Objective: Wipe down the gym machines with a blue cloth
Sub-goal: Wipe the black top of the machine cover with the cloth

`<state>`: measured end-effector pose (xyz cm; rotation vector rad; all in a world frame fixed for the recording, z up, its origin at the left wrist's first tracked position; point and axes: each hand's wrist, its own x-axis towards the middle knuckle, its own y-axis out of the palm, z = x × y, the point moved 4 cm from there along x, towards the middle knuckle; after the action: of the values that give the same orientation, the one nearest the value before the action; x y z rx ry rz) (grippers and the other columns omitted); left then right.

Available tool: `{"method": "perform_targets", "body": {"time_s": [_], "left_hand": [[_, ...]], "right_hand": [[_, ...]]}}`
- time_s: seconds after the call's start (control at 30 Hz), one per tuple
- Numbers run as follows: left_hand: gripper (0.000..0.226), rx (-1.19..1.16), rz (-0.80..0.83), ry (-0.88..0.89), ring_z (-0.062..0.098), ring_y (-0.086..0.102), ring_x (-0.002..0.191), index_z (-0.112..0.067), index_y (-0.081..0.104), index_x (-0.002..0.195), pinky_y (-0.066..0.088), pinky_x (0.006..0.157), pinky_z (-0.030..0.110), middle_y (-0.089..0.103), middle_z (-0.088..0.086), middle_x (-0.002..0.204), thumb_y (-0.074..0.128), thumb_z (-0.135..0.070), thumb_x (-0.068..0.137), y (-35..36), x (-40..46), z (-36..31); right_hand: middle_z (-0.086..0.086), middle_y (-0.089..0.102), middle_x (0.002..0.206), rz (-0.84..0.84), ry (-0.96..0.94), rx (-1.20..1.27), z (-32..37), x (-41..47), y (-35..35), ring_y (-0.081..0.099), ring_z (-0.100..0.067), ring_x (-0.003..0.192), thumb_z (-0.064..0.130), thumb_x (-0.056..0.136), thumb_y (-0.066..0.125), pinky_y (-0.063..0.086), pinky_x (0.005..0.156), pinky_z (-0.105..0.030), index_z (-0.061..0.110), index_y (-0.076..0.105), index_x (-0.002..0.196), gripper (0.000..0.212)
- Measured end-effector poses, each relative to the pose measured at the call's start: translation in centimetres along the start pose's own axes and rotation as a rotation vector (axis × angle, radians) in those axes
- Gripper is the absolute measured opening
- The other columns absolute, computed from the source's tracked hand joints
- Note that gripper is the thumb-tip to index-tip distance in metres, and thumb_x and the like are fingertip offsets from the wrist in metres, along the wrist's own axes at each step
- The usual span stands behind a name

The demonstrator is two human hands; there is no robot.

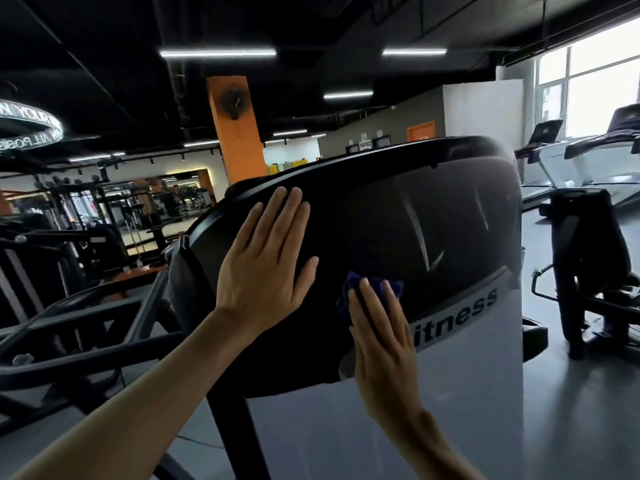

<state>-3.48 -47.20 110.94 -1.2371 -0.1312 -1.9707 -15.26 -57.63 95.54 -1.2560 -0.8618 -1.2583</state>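
Right hand [382, 344] is laid flat, its straight fingers pressing the blue cloth [372, 287] against the machine's black shroud [433, 216]. Left hand [266, 261] is spread wide on the shroud, just beside the cloth.

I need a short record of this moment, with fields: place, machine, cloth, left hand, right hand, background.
place: gym hall
machine: black domed cover over a grey panel with lettering ending "itness"
cloth: blue cloth, bunched, on the black cover's lower part
left hand: left hand rests flat on the cover, fingers straight
right hand: right hand presses the cloth with straight fingers
background: treadmills by the window, orange pillar
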Motion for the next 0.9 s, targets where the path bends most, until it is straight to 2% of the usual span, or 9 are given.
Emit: {"method": "perform_targets", "body": {"time_s": [0.1,0.2,0.27,0.4,0.53,0.63,0.7,0.77,0.9], "left_hand": [[0.072,0.012,0.005,-0.012,0.03,0.01,0.161,0.002,0.022,0.162,0.017,0.13,0.049,0.015,0.019,0.172,0.039,-0.044,0.109,0.0,0.1,-0.1],[0.07,0.011,-0.015,-0.037,0.03,0.013,0.16,0.0,0.024,0.161,0.016,0.13,0.048,0.019,0.018,0.171,0.037,-0.044,0.108,-0.2,0.2,-0.3],[0.07,-0.003,-0.023,-0.059,0.03,0.014,0.16,0.001,0.023,0.161,0.015,0.13,0.048,0.019,0.018,0.17,0.037,-0.043,0.108,-0.2,0.2,-0.6],[0.07,-0.006,-0.023,-0.077,0.031,0.014,0.16,0.002,0.025,0.161,0.018,0.129,0.05,0.019,0.019,0.17,0.038,-0.041,0.107,-0.1,0.0,-0.8],[0.07,-0.011,-0.025,-0.071,0.032,0.015,0.16,0.004,0.026,0.16,0.021,0.128,0.052,0.02,0.02,0.17,0.042,-0.039,0.106,-0.2,0.0,-0.8],[0.071,-0.002,-0.012,-0.072,0.032,0.014,0.16,0.004,0.026,0.16,0.019,0.128,0.052,0.02,0.021,0.17,0.041,-0.039,0.106,-0.2,0.1,-0.9],[0.072,0.007,0.002,-0.076,0.032,0.013,0.16,0.003,0.024,0.161,0.018,0.129,0.051,0.018,0.02,0.171,0.04,-0.04,0.106,-0.1,0.0,-0.9],[0.073,0.017,0.009,-0.082,0.031,0.013,0.16,0.003,0.023,0.161,0.016,0.129,0.051,0.018,0.019,0.171,0.038,-0.042,0.106,0.0,0.1,-0.9],[0.071,0.03,-0.017,-0.107,0.035,0.018,0.159,0.003,0.029,0.159,0.019,0.128,0.053,0.025,0.021,0.168,0.037,-0.043,0.106,0.0,0.4,-1.2]], "right_hand": [[-0.007,0.035,0.164,-0.063,-0.024,0.046,-0.1,7.2,-1.2,0.024,-0.032,0.155,-0.008,0.091,0.067,0.034,0.118,-0.057,0.01,0.045,0.153,0.068],[-0.006,0.039,0.162,-0.129,-0.078,0.052,-0.4,15.6,-2.4,0.025,-0.03,0.155,0.003,0.098,0.061,0.029,0.121,-0.053,0.015,0.048,0.152,0.056],[-0.005,0.041,0.161,-0.151,-0.081,0.031,-0.6,18.1,-2.5,0.026,-0.029,0.154,0.008,0.102,0.059,0.028,0.121,-0.052,0.019,0.049,0.152,0.052],[-0.008,0.036,0.163,-0.176,-0.047,0.05,-1.1,12.2,-1.7,0.022,-0.031,0.155,0.003,0.101,0.058,0.028,0.122,-0.055,0.018,0.049,0.152,0.053],[-0.006,0.032,0.166,-0.055,0.01,0.057,-2.0,-0.4,-0.2,0.026,-0.035,0.154,-0.019,0.085,0.064,0.035,0.115,-0.064,0.016,0.048,0.152,0.078],[-0.004,0.033,0.165,-0.012,-0.012,0.082,-2.4,-1.8,-0.2,0.028,-0.035,0.153,-0.019,0.085,0.057,0.035,0.115,-0.063,0.019,0.047,0.152,0.079],[-0.006,0.035,0.164,-0.018,-0.037,0.097,-2.2,2.2,-1.0,0.026,-0.034,0.154,-0.013,0.093,0.049,0.032,0.118,-0.061,0.018,0.048,0.152,0.066],[-0.007,0.036,0.163,-0.063,-0.043,0.088,-2.3,8.2,-2.1,0.023,-0.032,0.155,0.006,0.103,0.042,0.027,0.122,-0.057,0.015,0.049,0.151,0.05],[-0.007,0.039,0.162,-0.103,-0.038,0.017,-3.2,18.0,-3.6,0.022,-0.031,0.155,0.02,0.104,0.046,0.02,0.125,-0.053,0.016,0.049,0.152,0.048]]}}
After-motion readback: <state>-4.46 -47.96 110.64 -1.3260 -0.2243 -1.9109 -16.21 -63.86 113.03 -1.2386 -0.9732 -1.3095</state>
